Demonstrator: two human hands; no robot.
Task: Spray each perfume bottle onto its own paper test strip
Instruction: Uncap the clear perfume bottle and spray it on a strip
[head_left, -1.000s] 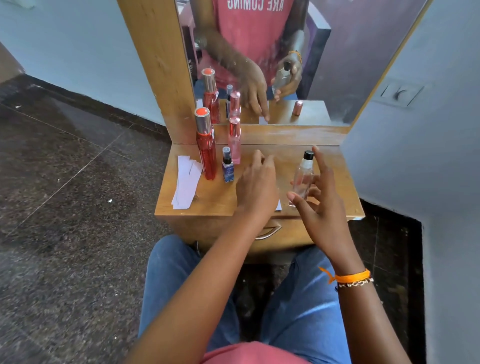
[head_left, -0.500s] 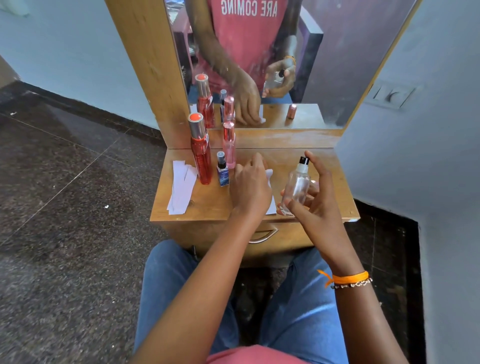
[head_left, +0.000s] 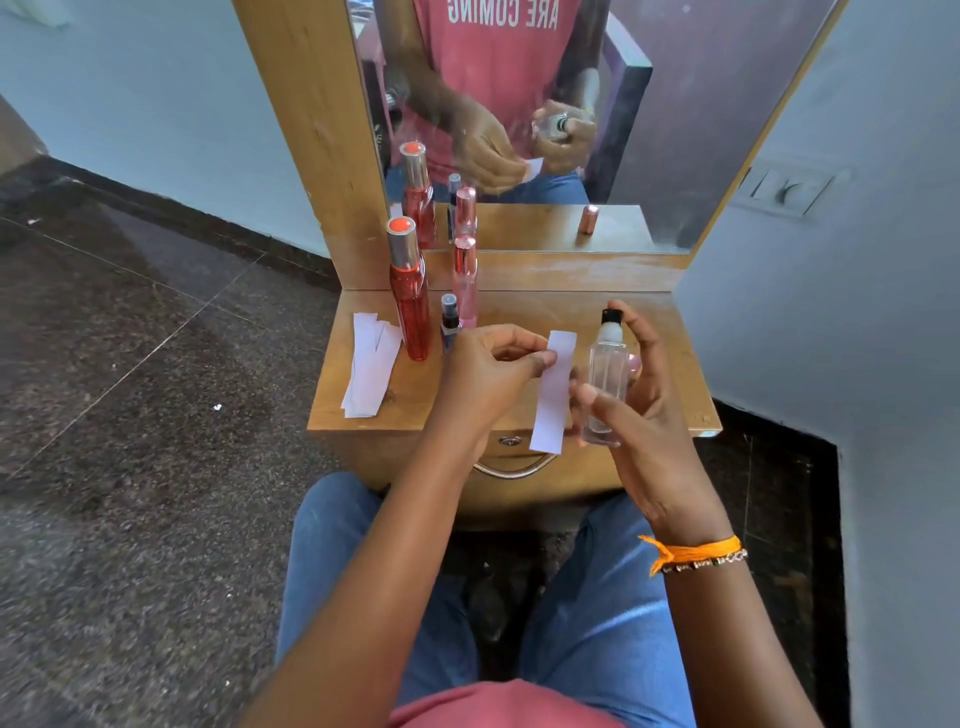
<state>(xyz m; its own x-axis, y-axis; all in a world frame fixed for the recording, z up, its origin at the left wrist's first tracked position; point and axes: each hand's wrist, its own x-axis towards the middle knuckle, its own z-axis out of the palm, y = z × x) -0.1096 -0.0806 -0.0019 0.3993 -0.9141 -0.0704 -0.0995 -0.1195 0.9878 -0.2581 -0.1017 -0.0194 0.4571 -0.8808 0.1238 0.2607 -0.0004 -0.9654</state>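
The left hand (head_left: 488, 364) pinches a white paper test strip (head_left: 555, 391) near its top between thumb and fingers (head_left: 540, 357), the strip hanging just above the wooden bench (head_left: 670, 332). Just right of it, the right hand (head_left: 644, 410) grips a clear square perfume bottle with a black nozzle (head_left: 605, 379), index finger over the nozzle. Left of the fingers stand a tall red bottle (head_left: 410, 301), a small dark blue bottle (head_left: 450, 323) and a slim pink bottle (head_left: 465, 280); farther left lie spare white strips (head_left: 370, 371).

Glossy clear plastic or glass is seen on the square transparent bottle with the black cap (head_left: 605, 384). Matt white paper makes up the long test strip (head_left: 555, 389) and the loose stack of strips (head_left: 370, 371) at 9 o'clock. The tall red translucent bottle (head_left: 411, 306) is topped by a shiny brushed-metal cap. A smooth, faintly scuffed wood-grain laminate is seen on the small tan dressing table (head_left: 670, 343). The dark speckled floor (head_left: 130, 415) looks like polished stone.
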